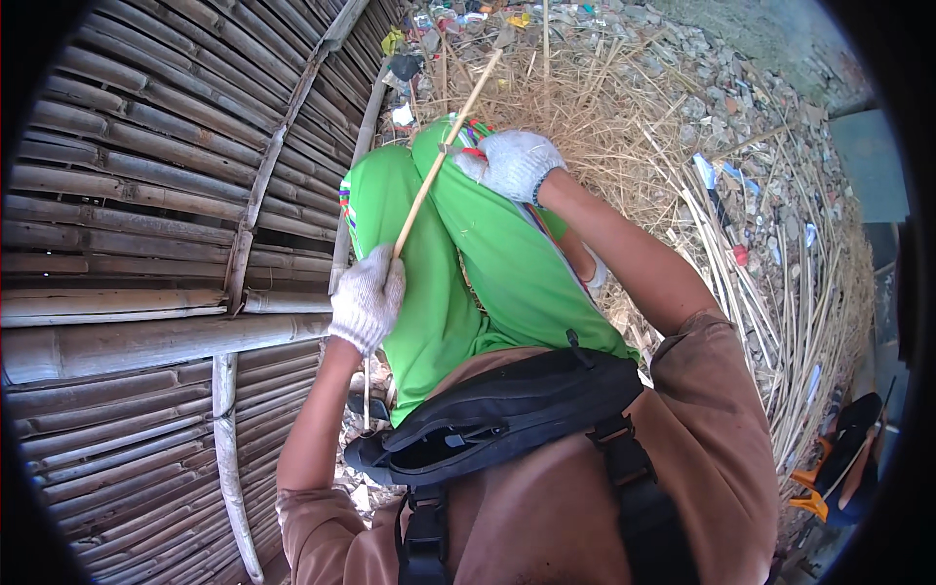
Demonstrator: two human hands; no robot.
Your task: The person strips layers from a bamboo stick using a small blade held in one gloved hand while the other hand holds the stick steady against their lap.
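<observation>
A long, thin bamboo stick slants across my bright green trousers, its far end up over the straw. My left hand, in a white knitted glove, is closed round its lower part, and a thin end sticks out below the glove. My right hand, also gloved, is closed beside the stick's upper part above my knee. Something small and red shows at its fingers, but the rest is hidden, so I cannot tell what it is. A black waist bag lies across my lap, its pocket gaping.
A bamboo slat wall with thick poles rises close on my left. Straw and shavings cover the ground ahead, with rubble and litter beyond. Many thin sticks lie on my right. A partly seen person is at the lower right edge.
</observation>
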